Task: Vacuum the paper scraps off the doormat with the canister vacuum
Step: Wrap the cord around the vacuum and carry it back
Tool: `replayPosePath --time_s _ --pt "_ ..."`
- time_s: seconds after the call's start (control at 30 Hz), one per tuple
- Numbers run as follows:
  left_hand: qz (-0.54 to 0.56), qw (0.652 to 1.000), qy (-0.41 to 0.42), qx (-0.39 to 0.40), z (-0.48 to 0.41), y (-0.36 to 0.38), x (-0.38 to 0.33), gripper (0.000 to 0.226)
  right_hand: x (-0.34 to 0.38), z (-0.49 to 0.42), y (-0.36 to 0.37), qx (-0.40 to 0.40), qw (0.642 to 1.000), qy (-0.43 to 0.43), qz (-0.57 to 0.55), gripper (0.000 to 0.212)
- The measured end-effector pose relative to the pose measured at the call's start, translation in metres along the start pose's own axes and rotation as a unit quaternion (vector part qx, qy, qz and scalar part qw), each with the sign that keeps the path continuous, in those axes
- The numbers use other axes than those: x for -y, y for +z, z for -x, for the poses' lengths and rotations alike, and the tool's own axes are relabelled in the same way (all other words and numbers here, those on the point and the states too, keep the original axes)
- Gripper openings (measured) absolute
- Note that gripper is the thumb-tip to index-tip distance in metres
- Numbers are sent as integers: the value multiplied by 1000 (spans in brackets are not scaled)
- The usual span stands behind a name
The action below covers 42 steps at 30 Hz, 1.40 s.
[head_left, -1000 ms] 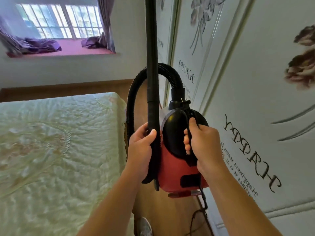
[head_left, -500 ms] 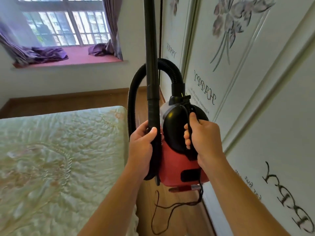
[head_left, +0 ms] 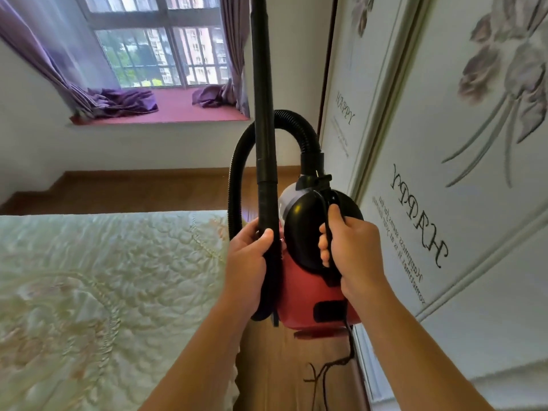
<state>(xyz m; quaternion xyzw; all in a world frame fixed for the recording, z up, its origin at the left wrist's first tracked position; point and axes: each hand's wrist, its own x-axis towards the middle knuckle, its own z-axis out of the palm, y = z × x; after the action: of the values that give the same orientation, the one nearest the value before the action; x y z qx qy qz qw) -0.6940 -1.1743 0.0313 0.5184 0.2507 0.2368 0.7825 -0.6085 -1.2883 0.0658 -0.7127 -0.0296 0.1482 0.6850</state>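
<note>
"Vacuum (head_left: 308, 292): where have you got it?"

"Lifted clear of the floor (head_left: 142, 188), just right of the middle of the frame. My right grip (head_left: 353, 247) is curled round the black handle (head_left: 328, 223) on its top and carries the red body. My left grip (head_left: 246, 256) is wrapped round the lower end of the tube (head_left: 264, 114), which stands upright and runs out past the top edge."

"And the hose?"

"The hose (head_left: 284, 120) arches behind the tube, from its left side over to the neck of the body. The cord (head_left: 326, 369) hangs from the underside toward the bottom edge, right of centre."

"Any sign of the doormat or the paper scraps?"

"None. The bed (head_left: 103, 277) fills the lower left, the window (head_left: 160, 40) sits at the upper left, and the wardrobe doors (head_left: 444, 129) run down the right side. No doormat and no paper scraps anywhere in view."

"So how far along are you?"

"Barely begun, I'd judge. The machine is in hand, and that is all I can count as done. Nearly everything is left: reach the doormat, set the body down, swing the tube's mouth down to the doormat and draw up the paper scraps. I can't tell whether the cord is plugged in, since its far end leaves the frame, nor whether the motor is running."
</note>
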Motion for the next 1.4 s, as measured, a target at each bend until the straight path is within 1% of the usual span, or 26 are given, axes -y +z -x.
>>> replayPosePath --time_s 0.13,0.3,0.57,0.67,0.83,1.0,1.17,1.4 --pt "16 1000 4 -14 -65 16 -10 19 20 -70 21 14 1000 -12 24 46" --pt "32 999 10 -20 -145 17 -21 20 38 -140 60 23 999 -18 38 46" --pt "47 999 13 12 -289 -12 -45 21 54 -248 148 -2 999 -29 41 46" --pt "49 998 8 41 -344 -21 -60 21 65 -284 181 -14 999 -33 35 46" --pt "52 997 11 64 -417 -27 -80 20 80 -338 220 -42 998 -40 13 47" --pt "57 995 11 83 -477 -23 -90 22 87 -393 244 -48 998 -46 10 48" --pt "38 996 3 75 -538 -8 -85 23 81 -458 255 -48 998 -34 -5 48" --pt "-2 999 -21 26 -646 39 -69 25 76 -580 258 -23 999 -17 -17 46"
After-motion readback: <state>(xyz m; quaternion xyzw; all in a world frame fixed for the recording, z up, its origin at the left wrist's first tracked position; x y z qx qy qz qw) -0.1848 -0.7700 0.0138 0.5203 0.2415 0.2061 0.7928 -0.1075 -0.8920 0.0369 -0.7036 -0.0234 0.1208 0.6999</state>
